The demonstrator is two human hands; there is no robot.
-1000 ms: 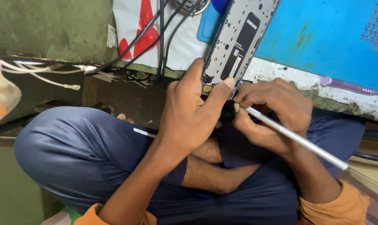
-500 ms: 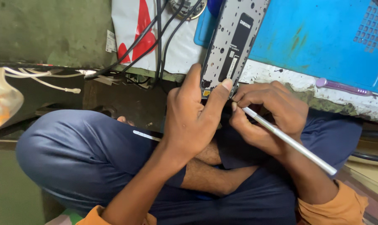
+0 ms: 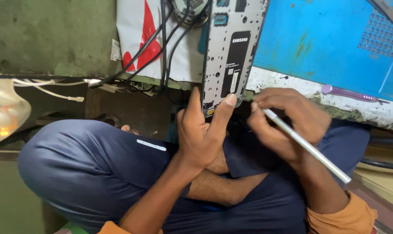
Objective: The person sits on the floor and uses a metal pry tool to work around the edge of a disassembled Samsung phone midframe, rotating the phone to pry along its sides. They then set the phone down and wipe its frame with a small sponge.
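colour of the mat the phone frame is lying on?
Bright blue mat, with scuffs and a perforated grid patch at its far right corner. Head view, the only one.

- 1 view only, from a camera on the person's head; no second view shares the scene.
- It looks steeply down and slightly forward, over the crossed legs in dark blue trousers [image 3: 88,164] to the workbench edge [image 3: 292,86].
- It sits close: the left hand [image 3: 203,134] and right hand [image 3: 287,121] fill the middle, forearms running off the bottom edge.
- The top of the frame cuts off the opened phone frame [image 3: 231,56] and the blue mat [image 3: 318,39]; the far bench is out of sight.
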